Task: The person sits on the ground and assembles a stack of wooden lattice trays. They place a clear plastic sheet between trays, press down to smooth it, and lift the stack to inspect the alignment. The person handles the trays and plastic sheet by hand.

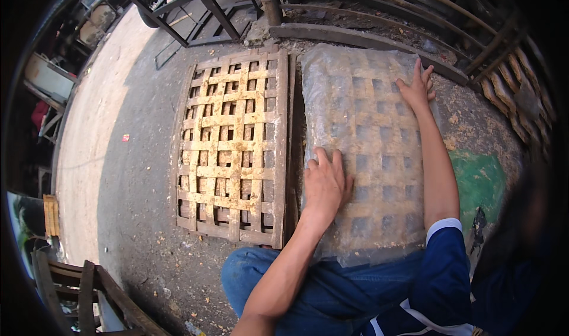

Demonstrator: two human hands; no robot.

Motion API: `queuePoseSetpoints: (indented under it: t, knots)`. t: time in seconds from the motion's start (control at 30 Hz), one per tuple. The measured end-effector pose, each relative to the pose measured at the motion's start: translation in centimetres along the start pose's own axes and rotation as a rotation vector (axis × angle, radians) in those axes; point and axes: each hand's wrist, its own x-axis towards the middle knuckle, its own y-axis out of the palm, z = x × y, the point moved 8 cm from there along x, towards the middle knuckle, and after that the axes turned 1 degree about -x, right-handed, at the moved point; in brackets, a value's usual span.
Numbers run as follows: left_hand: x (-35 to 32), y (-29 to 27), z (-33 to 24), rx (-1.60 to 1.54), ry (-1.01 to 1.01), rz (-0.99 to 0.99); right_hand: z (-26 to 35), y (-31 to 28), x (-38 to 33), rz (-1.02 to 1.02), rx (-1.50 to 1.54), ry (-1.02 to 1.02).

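A cloudy, translucent plastic sheet (355, 223) covers a woven slat tray (379, 140), whose lattice shows through. My left hand (326, 179) rests on the sheet near its left edge, fingers apart and slightly bent. Toward the far right corner, my right hand (418, 88) lies on the sheet's edge with thumb and fingers spread. Whether its outer fingers hook the rim is hard to see. To the left, a second wooden-framed lattice tray (237, 171) of flat woven strips lies uncovered, with crumbs stuck to its strips.
Grey pavement (142, 158) scattered with crumbs runs along the left. A black metal frame (207, 16) and a slatted wooden rack (379, 40) stand at the back. Green plastic (477, 179) lies at right; a wooden stool-like frame (86, 294) sits at lower left.
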Motion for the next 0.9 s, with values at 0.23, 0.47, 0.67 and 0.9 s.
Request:
queuePoseSetpoints:
  t: [0.23,0.47,0.67,0.9]
  knots:
    - [0.2,0.1,0.3,-0.047,0.008,0.017,-4.6,-6.9,-5.0,0.353,-0.084,-0.107]
    - [0.9,-1.0,2.7,-0.347,-0.077,-0.090,-14.8,-13.4,-14.2,0.452,0.088,0.004]
    - [0.7,-0.9,6.7,-0.383,-0.186,-0.194,-17.1,-13.5,-15.0,0.480,0.193,0.172]
    - [0.9,-0.8,6.8,-0.383,-0.209,-0.166,-17.2,-12.3,-14.4,0.777,0.333,0.152]
